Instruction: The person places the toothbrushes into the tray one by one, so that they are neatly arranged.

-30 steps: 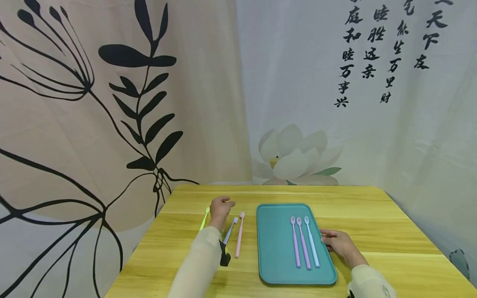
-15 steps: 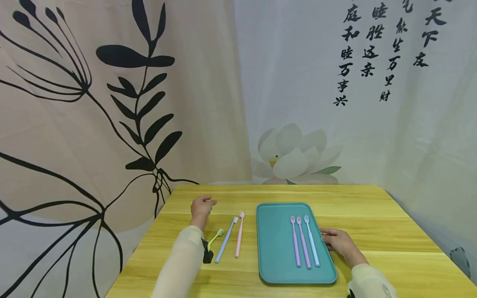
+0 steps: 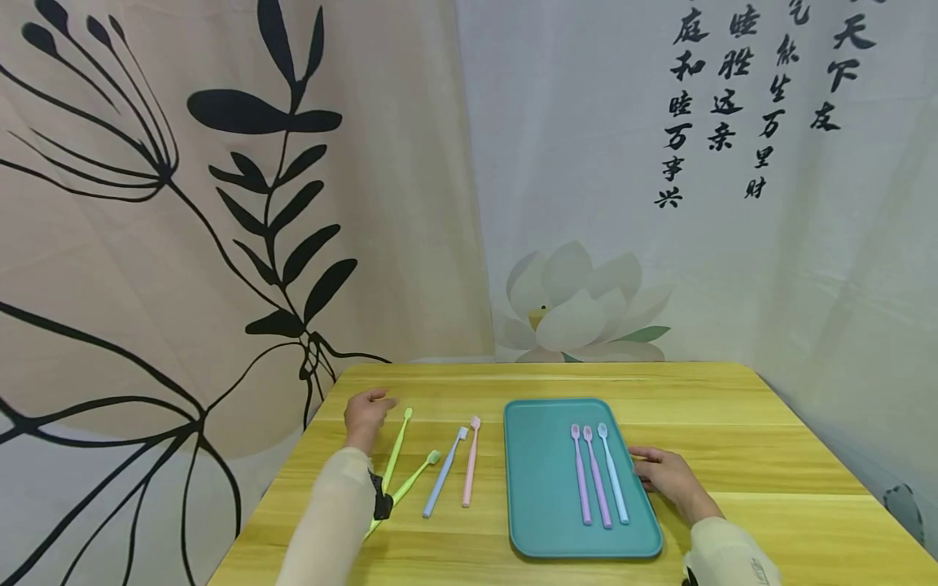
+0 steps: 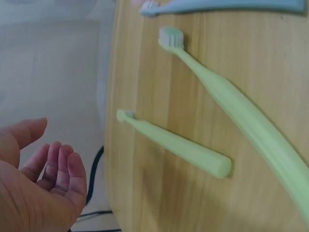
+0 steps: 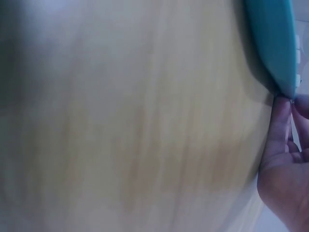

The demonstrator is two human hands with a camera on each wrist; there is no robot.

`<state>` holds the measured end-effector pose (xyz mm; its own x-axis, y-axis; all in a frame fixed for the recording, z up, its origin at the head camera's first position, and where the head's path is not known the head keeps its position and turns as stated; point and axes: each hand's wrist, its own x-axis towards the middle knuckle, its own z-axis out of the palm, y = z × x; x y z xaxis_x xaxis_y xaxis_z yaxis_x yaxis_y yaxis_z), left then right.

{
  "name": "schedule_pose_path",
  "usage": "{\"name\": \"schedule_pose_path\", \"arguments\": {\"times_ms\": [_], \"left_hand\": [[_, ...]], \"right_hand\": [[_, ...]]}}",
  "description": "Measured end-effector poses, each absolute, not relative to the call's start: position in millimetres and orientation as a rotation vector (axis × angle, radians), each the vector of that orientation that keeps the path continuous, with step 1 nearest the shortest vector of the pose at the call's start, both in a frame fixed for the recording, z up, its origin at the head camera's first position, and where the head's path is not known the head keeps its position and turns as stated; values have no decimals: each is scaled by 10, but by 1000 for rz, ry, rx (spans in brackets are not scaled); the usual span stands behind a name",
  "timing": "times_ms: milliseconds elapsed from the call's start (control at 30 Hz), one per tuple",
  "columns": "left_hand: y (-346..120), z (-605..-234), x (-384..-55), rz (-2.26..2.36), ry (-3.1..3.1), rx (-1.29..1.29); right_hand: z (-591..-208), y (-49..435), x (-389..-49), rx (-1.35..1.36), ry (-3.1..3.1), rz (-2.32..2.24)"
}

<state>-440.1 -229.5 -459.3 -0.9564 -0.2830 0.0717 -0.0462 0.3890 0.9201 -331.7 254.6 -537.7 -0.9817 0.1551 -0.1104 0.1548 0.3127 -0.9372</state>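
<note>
In the head view my left hand (image 3: 366,417) hovers at the far left of the table, beside a green toothbrush (image 3: 398,443). It holds nothing; in the left wrist view its fingers (image 4: 63,166) curl loosely, apart from the brushes. A second green toothbrush (image 3: 419,474) lies nearer, its handle partly hidden by my left forearm. To its right are a blue toothbrush (image 3: 445,472) and a pink toothbrush (image 3: 471,464). My right hand (image 3: 674,482) pinches the right rim of a teal tray (image 3: 542,480), thumb and finger meeting at its edge in the right wrist view.
On the tray lie two purple toothbrushes, one (image 3: 581,476) left of the other (image 3: 598,480), and a light blue toothbrush (image 3: 614,476). The wooden table (image 3: 747,439) ends in front of a printed curtain (image 3: 410,203).
My left hand has moved left, past the green toothbrushes, and its arm now uncovers more of both and of the blue toothbrush. My right hand stays at the tray rim.
</note>
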Motion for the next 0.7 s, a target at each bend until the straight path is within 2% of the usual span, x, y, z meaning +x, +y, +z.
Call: {"name": "schedule_pose_path", "arguments": {"times_ms": [700], "left_hand": [[-2469, -4994, -4347, -1642, -2538, 300]], "right_hand": [[-5375, 2550, -3335, -324, -2560, 1806]]}}
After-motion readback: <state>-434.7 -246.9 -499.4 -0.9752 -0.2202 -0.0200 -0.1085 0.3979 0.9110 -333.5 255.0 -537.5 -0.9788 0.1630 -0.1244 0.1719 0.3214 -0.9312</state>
